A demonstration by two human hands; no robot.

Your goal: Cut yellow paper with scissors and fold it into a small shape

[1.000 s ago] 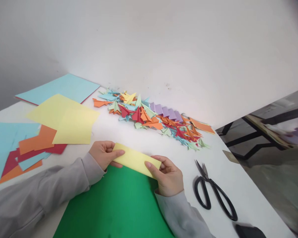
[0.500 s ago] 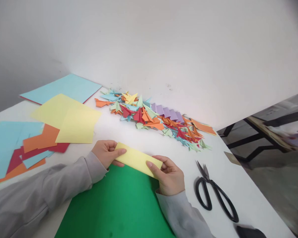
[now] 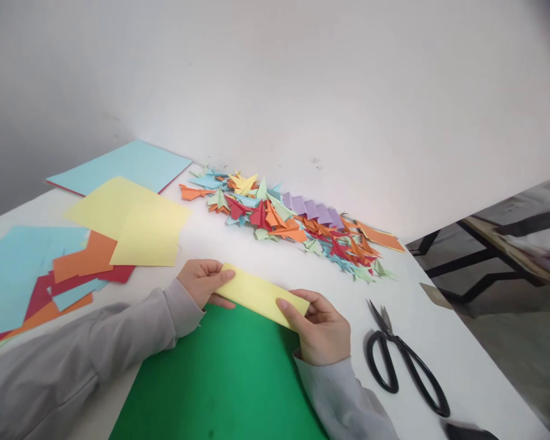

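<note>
Between my two hands is a long strip of yellow paper (image 3: 255, 294), which looks folded. My left hand (image 3: 200, 282) pinches its left end, thumb on top and fingers underneath. The right end is gripped by my right hand (image 3: 324, 324), with the thumb lying on the upper face and the fingers behind. Both hands are over the far edge of a green sheet (image 3: 229, 373) on the white table. Black-handled scissors (image 3: 389, 342) lie partly spread to the right of my right hand.
Folded paper pieces (image 3: 279, 220) in several colours form a long heap near the wall. Yellow sheets (image 3: 144, 229), orange paper scraps (image 3: 85, 260) and blue sheets (image 3: 123, 164) lie on the left. A black object (image 3: 467, 431) shows at the bottom right, by the table's edge.
The whole view has shifted slightly, so everything sits a little further right. Both hands keep the same hold on the yellow paper, which looks much as before.
</note>
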